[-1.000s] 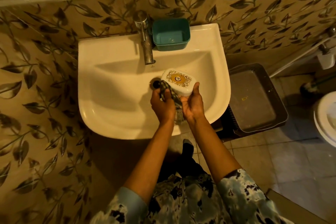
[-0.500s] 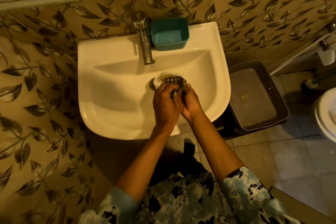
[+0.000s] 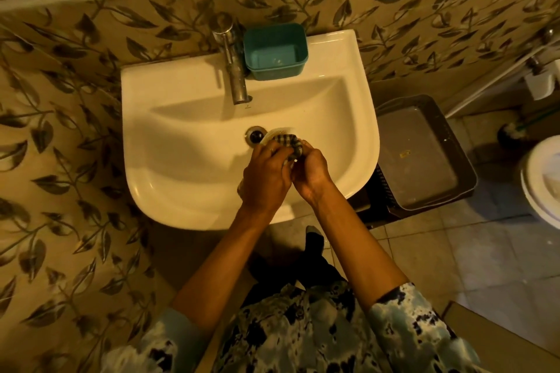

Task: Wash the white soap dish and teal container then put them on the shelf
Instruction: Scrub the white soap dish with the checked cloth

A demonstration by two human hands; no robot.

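Dish: one white soap dish (image 3: 274, 134), held over the sink (image 3: 181, 136) basin beside the drain (image 3: 254, 135); mostly covered, so its long axis cannot be told.
Container: one teal container (image 3: 275, 51), open side up on the sink's back ledge, right of the tap (image 3: 233, 70), long axis left-right.
Left hand (image 3: 266, 179): curled on the checkered cloth (image 3: 288, 142), pressing it on the dish.
Right hand (image 3: 312, 172): curled round the dish, touching the left.
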